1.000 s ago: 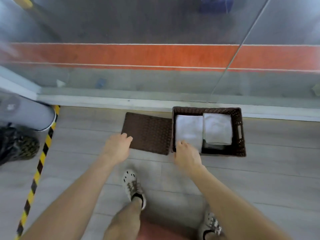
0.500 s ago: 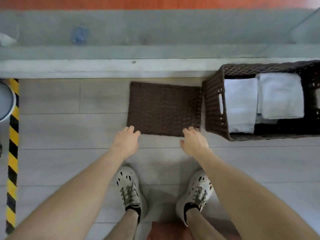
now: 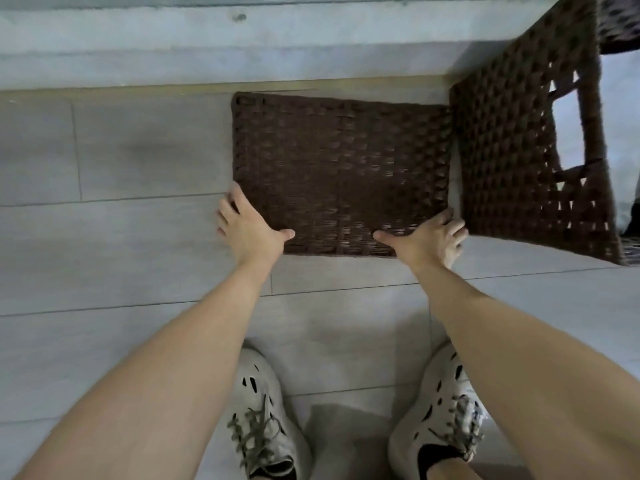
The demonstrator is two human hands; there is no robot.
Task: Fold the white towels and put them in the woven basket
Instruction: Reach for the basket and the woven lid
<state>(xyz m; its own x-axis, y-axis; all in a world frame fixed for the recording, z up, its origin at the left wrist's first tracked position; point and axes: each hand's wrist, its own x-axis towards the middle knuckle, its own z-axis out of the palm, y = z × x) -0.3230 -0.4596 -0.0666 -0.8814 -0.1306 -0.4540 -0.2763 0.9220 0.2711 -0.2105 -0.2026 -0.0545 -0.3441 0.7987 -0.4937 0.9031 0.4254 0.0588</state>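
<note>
Pale grey plank floor (image 3: pixel 121 237) fills my view, with a low light ledge (image 3: pixel 207 39) running along its far side. On the planks, against that ledge, a dark brown woven lid (image 3: pixel 339 161) lies flat. Just beside its right edge stands the woven basket (image 3: pixel 502 150), cut off by the right side of the frame. I can see a white towel (image 3: pixel 568 129) inside it through the handle opening in its side wall.

Both arms reach down to the lid's near corners. The left grip (image 3: pixel 249 230) has its thumb flat on the lid's top and its fingers bent over the left edge. The right grip (image 3: pixel 429 237) mirrors it at the near right corner, thumb on the weave and fingers curled around the edge, next to the basket's wall. Below the arms, my feed shows two pale shoes (image 3: pixel 263 410) planted on the floor.
</note>
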